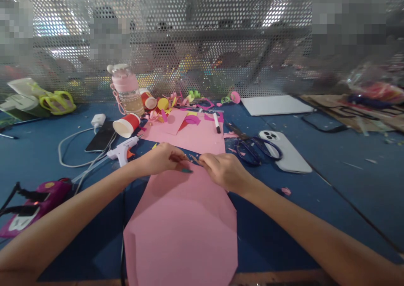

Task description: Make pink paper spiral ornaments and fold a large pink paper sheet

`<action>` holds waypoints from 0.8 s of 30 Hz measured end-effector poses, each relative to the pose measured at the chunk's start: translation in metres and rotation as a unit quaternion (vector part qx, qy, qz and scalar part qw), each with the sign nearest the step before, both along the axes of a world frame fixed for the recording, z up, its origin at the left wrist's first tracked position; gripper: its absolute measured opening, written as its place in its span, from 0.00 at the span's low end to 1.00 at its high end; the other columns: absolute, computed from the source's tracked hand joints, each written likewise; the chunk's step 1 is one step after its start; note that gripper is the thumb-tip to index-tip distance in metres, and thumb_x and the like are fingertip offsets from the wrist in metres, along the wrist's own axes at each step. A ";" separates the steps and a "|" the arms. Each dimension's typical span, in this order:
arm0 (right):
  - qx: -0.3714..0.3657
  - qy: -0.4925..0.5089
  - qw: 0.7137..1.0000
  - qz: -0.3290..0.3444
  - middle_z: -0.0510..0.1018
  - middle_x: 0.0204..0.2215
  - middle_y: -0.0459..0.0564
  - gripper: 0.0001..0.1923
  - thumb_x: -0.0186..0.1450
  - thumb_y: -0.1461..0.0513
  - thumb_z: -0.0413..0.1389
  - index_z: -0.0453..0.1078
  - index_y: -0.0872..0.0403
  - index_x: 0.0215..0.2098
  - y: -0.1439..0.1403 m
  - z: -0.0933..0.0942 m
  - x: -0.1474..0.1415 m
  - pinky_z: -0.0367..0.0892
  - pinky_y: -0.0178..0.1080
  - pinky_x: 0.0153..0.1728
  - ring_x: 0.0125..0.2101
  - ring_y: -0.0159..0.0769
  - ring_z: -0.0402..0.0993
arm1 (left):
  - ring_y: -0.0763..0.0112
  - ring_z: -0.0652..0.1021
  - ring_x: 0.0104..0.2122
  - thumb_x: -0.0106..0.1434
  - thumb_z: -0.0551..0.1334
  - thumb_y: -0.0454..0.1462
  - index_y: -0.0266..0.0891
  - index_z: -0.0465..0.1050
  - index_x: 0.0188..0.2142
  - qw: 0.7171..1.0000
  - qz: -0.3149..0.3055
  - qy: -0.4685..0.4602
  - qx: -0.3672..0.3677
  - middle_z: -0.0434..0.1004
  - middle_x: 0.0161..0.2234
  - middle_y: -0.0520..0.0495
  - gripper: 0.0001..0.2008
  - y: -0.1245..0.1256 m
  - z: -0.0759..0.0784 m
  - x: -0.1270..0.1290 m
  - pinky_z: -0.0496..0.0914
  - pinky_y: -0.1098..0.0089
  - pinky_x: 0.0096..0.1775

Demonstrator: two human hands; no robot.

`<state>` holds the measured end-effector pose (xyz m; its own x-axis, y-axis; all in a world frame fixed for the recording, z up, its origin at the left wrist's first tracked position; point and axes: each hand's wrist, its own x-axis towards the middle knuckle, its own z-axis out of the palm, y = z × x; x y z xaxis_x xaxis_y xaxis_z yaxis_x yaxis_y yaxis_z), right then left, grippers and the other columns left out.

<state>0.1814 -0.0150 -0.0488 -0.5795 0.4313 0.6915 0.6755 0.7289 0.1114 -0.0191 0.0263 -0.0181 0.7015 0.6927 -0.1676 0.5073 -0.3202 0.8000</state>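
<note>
A large pink paper sheet [183,223] with cut corners lies in front of me on the blue table [347,193]. My left hand [162,157] and my right hand [222,170] meet at its far edge, fingertips pinched together on a tiny paper scrap; a small teal piece [187,170] lies just under them. A second pink sheet [195,136] lies beyond the hands.
White glue gun [123,150], tipped red paper cup [126,125], pink bottle [128,90], black phone [101,137] with white charger sit left. Scissors [255,146], white phone [285,151], marker [216,122] lie right. Paper scraps [176,107] crowd the back by a perforated screen [202,37].
</note>
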 end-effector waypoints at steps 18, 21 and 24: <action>-0.004 -0.001 0.999 -0.035 0.73 0.15 0.45 0.13 0.64 0.66 0.43 0.66 0.59 0.25 0.012 -0.011 0.006 0.51 0.31 0.17 0.15 0.28 0.68 | 0.75 0.74 0.22 0.55 0.56 0.35 0.35 0.66 0.21 0.957 0.232 -0.080 0.154 0.73 0.20 0.51 0.08 0.010 0.014 -0.004 0.67 0.76 0.27; -0.014 -0.004 0.999 -0.042 0.73 0.15 0.45 0.13 0.64 0.66 0.44 0.66 0.58 0.25 0.013 -0.011 0.006 0.50 0.31 0.17 0.15 0.27 0.68 | 0.78 0.72 0.19 0.58 0.52 0.34 0.37 0.60 0.19 0.946 0.242 -0.077 0.200 0.69 0.16 0.54 0.11 0.011 0.014 -0.006 0.64 0.79 0.24; -0.014 -0.007 0.999 -0.047 0.72 0.14 0.45 0.15 0.65 0.64 0.43 0.65 0.58 0.24 0.013 -0.011 0.006 0.49 0.31 0.16 0.14 0.27 0.66 | 0.80 0.67 0.14 0.60 0.50 0.37 0.38 0.55 0.18 0.917 0.292 -0.099 0.253 0.62 0.11 0.57 0.14 0.013 0.021 -0.010 0.59 0.79 0.19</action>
<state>0.1870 -0.0024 -0.0602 -0.5449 0.5028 0.6710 0.7392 0.6658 0.1014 -0.0291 0.0390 0.0025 0.1683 0.9142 0.3687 0.5712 -0.3953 0.7194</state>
